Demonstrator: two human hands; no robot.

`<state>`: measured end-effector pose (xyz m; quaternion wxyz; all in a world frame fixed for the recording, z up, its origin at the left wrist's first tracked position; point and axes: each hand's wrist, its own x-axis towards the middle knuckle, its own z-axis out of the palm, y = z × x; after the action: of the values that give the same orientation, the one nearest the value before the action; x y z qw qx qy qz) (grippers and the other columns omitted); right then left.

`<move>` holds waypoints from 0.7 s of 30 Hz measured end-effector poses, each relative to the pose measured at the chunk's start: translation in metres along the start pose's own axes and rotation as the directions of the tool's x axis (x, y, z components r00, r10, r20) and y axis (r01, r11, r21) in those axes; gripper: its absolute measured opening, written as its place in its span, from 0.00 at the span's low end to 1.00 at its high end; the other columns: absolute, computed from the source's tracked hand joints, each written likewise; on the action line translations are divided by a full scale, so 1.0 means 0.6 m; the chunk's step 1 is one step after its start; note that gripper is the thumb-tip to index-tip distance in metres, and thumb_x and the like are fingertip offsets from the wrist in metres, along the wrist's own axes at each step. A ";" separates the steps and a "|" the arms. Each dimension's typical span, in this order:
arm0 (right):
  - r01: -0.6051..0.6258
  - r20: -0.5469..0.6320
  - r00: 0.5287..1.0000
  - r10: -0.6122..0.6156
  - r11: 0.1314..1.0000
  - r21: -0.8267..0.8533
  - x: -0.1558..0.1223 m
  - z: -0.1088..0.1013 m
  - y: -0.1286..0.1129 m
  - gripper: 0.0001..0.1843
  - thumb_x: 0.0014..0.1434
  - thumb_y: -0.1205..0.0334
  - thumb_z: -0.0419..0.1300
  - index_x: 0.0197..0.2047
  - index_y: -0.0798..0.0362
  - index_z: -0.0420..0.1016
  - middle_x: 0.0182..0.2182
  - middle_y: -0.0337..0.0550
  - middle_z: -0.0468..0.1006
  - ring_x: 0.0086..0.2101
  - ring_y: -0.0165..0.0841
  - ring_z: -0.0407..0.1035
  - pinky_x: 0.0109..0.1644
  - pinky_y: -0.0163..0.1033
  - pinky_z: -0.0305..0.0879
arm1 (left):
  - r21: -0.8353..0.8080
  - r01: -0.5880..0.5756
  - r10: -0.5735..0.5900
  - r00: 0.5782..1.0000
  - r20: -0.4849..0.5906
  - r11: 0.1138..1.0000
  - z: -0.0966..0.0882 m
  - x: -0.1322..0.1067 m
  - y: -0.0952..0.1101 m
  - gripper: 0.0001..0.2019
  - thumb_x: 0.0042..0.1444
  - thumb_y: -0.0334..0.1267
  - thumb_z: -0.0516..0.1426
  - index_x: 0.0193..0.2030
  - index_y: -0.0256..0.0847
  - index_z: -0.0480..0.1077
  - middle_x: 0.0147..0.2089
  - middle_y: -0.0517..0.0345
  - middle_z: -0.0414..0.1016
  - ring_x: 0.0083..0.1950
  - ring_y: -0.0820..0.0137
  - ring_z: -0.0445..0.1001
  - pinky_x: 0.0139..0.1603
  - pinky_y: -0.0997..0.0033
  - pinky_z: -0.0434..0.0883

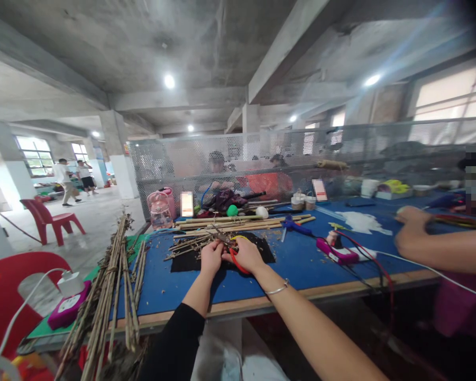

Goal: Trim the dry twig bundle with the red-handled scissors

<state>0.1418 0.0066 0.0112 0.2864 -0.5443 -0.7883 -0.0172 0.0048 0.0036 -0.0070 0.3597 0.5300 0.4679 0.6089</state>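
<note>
My right hand (248, 255) is wrapped around a pair of scissors with red-orange and yellow handles (238, 263). The metal blades point up and left, above my other hand. My left hand (211, 258) is closed, its fingertips pinched together close to the scissors. What it pinches is too small and hidden to make out. Both hands are over a black cloth (186, 263) on the blue table. Thin twigs (186, 244) and brown plant scraps lie on the cloth, just beyond and left of my hands.
Long sticks (246, 224) lie behind the cloth. A bundle of branches (111, 280) overhangs the table's left end beside a purple power strip (69, 306). A blue glue gun (297, 226) and another purple socket (337, 252) sit rightward. A co-worker's arm (432, 238) reaches in from the right.
</note>
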 end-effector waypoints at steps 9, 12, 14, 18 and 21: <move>-0.091 0.085 0.992 0.092 0.996 -0.014 -0.003 -0.003 -0.003 0.29 0.44 0.35 0.54 0.37 0.52 0.66 0.33 0.45 0.75 0.35 0.38 0.70 0.35 0.37 0.58 | 0.093 0.005 -0.004 1.000 -0.009 0.996 -0.001 -0.006 0.009 0.12 0.48 0.41 0.53 0.30 0.35 0.73 0.21 0.58 0.70 0.18 0.77 0.61 0.18 0.79 0.59; -0.106 0.095 0.990 0.108 0.994 -0.024 -0.004 -0.006 -0.005 0.29 0.44 0.34 0.54 0.36 0.51 0.67 0.33 0.45 0.76 0.35 0.38 0.71 0.35 0.37 0.59 | 0.120 -0.010 0.014 0.999 -0.031 0.993 -0.003 -0.007 0.011 0.12 0.48 0.40 0.53 0.28 0.35 0.73 0.21 0.58 0.70 0.18 0.77 0.61 0.18 0.79 0.59; -0.111 0.097 0.989 0.114 0.993 -0.030 -0.003 -0.008 -0.006 0.29 0.43 0.33 0.54 0.35 0.51 0.68 0.33 0.46 0.76 0.35 0.39 0.71 0.35 0.37 0.59 | 0.135 -0.028 0.034 0.999 -0.042 0.990 -0.004 -0.006 0.010 0.12 0.48 0.41 0.53 0.27 0.35 0.73 0.20 0.59 0.70 0.18 0.77 0.61 0.18 0.79 0.59; -0.118 0.100 0.988 0.120 0.993 -0.023 -0.002 -0.009 -0.005 0.29 0.43 0.32 0.52 0.35 0.50 0.68 0.32 0.46 0.76 0.35 0.39 0.71 0.34 0.37 0.59 | 0.135 -0.031 0.038 0.998 -0.051 0.990 -0.004 -0.001 0.001 0.12 0.49 0.41 0.53 0.29 0.35 0.73 0.21 0.58 0.71 0.17 0.78 0.61 0.18 0.79 0.59; -0.133 0.130 0.982 0.135 0.991 -0.021 0.000 -0.008 -0.006 0.28 0.45 0.33 0.51 0.35 0.50 0.69 0.33 0.47 0.76 0.35 0.39 0.71 0.35 0.37 0.59 | 0.077 0.004 0.001 0.999 -0.053 0.997 -0.003 0.001 -0.001 0.13 0.49 0.42 0.53 0.34 0.35 0.73 0.23 0.58 0.71 0.17 0.78 0.62 0.18 0.79 0.60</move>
<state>0.1410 0.0035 0.0160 0.2313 -0.5979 -0.7668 0.0331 0.0031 0.0042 -0.0073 0.3267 0.5267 0.5010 0.6040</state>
